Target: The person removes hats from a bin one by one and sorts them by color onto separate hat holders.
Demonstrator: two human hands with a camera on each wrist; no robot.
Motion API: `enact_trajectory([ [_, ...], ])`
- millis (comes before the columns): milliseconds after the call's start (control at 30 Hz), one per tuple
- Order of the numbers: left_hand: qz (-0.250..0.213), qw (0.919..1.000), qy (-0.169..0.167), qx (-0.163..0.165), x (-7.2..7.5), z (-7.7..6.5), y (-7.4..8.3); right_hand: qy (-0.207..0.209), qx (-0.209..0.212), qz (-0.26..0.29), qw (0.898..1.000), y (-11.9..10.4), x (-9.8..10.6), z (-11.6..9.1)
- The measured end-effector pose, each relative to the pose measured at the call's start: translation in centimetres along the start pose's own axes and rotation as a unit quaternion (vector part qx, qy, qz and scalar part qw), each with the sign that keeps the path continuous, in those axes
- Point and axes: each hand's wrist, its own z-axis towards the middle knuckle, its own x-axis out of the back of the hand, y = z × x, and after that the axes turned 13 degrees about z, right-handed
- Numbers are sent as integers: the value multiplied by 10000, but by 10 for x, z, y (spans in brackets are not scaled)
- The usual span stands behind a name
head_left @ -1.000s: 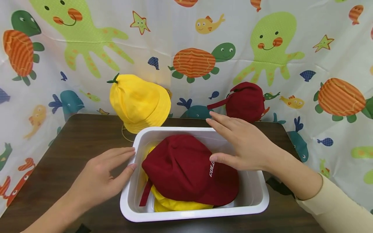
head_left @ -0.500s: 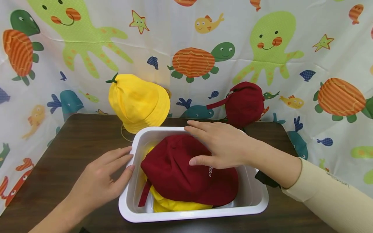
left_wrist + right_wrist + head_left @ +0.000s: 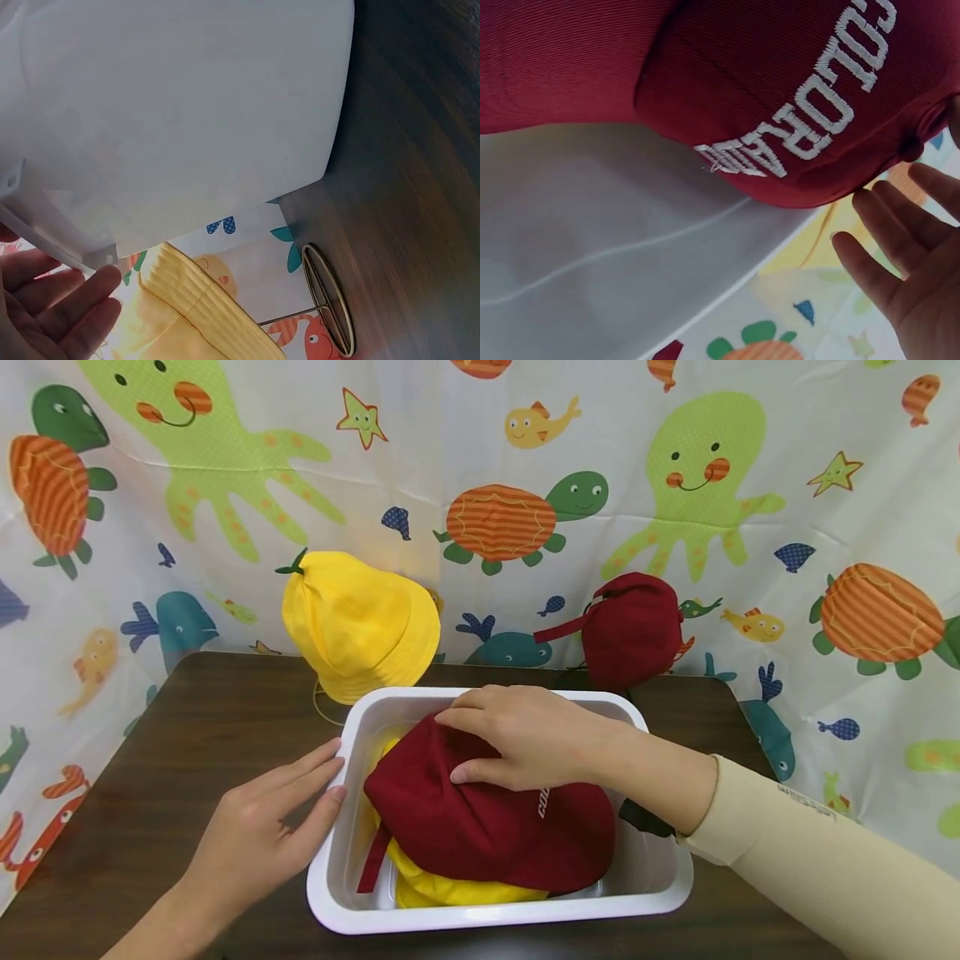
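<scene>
A dark red baseball cap [image 3: 457, 827] with white lettering lies in a white plastic bin [image 3: 498, 920], on top of yellow cloth [image 3: 435, 889]. My right hand [image 3: 525, 735] is over the cap's crown, its fingers and thumb spread and touching the fabric. In the right wrist view these fingers [image 3: 885, 225] look fairly straight beside the cap's top button [image 3: 910, 148]. My left hand [image 3: 262, 818] touches the bin's left rim with extended fingers. Seen from the left wrist, its fingertips [image 3: 105, 281] lie at the rim's edge.
Behind the bin, a yellow brimmed hat [image 3: 352, 618] sits on a wire stand [image 3: 324, 706]. At the back right another dark red cap [image 3: 633, 631] is propped up. The dark wooden table [image 3: 195, 735] backs onto a sea-animal curtain [image 3: 420, 443].
My right hand has moved left and down from above the bin's right side onto the red cap's crown. My left hand has stayed at the rim.
</scene>
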Motion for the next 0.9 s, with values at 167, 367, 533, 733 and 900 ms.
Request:
enact_trajectory([
  [167, -132, 9996, -15, 235, -2, -3, 1, 21, 125, 31, 9999, -1, -1, 7],
  [367, -315, 9989, 44, 330, -3, -4, 4, 37, 317, -119, 9994, 1, -5, 14],
  [533, -323, 9989, 80, 340, -3, -5, 4, 167, 507, -404, 9978, 2, -10, 18],
  [733, -285, 9989, 60, 364, -3, -6, 3, 341, 776, -645, 9943, 4, -13, 20],
  [900, -303, 9988, 26, 381, -3, -6, 3, 579, 955, -697, 9913, 4, -10, 19],
])
